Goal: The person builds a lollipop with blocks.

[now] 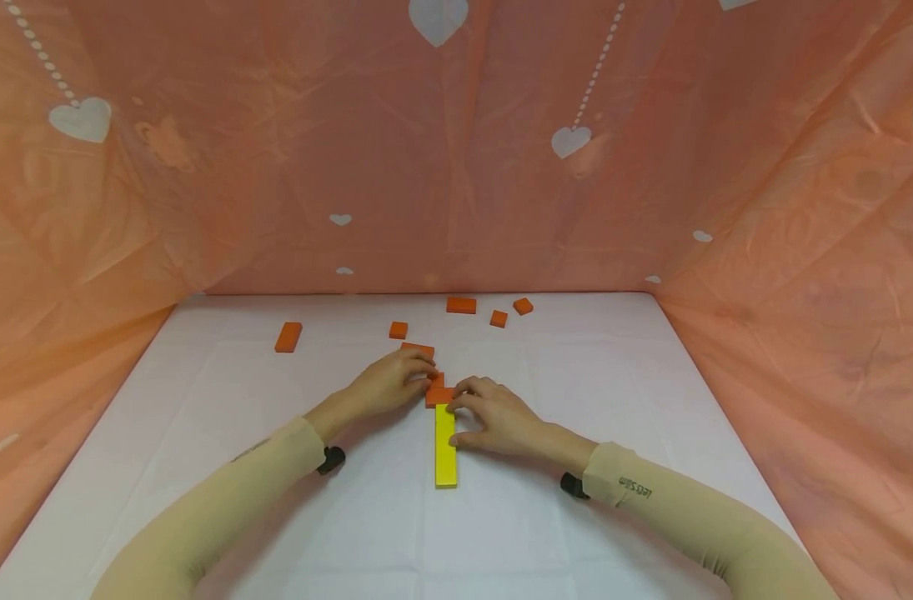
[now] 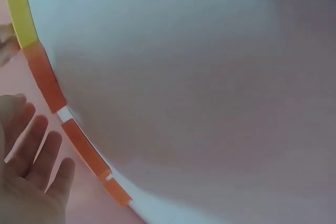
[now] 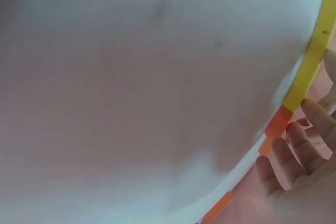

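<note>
A yellow strip of blocks (image 1: 445, 454) lies lengthwise on the white table, a thin seam across it in the right wrist view. An orange block (image 1: 438, 398) sits crosswise at its far end, with a small orange block (image 1: 438, 380) just beyond. My right hand (image 1: 497, 417) is at the strip's right side, thumb and forefinger touching its edge with fingers loosely bent. My left hand (image 1: 388, 382) is at the left of the small orange block, fingertips right at it. Its fingers (image 2: 39, 153) look relaxed and spread in the left wrist view. Another orange block (image 1: 418, 350) lies partly behind this hand.
Toward the far edge lie several loose orange blocks: a long one (image 1: 288, 337) at left, a small one (image 1: 398, 330), a long one (image 1: 461, 306) and two small ones (image 1: 499, 318) at right. A pink cloth (image 1: 456, 167) with hearts walls the table's back and sides.
</note>
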### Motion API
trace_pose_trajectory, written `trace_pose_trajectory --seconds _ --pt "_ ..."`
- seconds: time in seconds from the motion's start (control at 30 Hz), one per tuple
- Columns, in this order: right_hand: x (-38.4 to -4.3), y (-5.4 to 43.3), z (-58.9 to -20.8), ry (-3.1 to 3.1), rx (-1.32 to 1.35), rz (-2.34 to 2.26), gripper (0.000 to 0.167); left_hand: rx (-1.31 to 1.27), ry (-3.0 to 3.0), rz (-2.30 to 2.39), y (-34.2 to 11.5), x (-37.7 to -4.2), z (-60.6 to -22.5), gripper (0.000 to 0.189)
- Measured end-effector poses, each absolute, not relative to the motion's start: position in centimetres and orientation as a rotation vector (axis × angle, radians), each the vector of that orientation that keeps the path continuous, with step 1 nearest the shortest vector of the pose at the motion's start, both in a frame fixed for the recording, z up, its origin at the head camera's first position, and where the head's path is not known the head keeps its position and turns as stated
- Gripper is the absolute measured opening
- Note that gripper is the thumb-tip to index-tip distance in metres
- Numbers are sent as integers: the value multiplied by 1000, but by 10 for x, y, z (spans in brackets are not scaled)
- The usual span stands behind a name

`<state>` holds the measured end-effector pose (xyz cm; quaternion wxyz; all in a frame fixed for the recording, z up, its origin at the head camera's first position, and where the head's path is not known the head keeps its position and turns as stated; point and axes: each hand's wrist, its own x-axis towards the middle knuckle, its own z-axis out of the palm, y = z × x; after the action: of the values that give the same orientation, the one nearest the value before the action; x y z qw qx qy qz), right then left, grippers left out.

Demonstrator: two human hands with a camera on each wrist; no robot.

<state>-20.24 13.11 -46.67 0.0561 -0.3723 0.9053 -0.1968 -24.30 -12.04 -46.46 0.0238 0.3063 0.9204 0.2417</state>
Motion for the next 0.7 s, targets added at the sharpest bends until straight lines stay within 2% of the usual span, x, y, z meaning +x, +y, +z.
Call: trace_pose_trajectory --seconds 0.23,0.4,0.7 --pt "-212 140 -460 2789 -998 -798 41 1085 2905 556 -118 -222 -461 39" --pt "-237 159 -453 2848 -872 -1014 40 1122 2879 445 -113 -206 -460 50" --pt "-284 194 -456 2946 -610 -1069 40 1296 2847 328 -107 -186 -464 48"
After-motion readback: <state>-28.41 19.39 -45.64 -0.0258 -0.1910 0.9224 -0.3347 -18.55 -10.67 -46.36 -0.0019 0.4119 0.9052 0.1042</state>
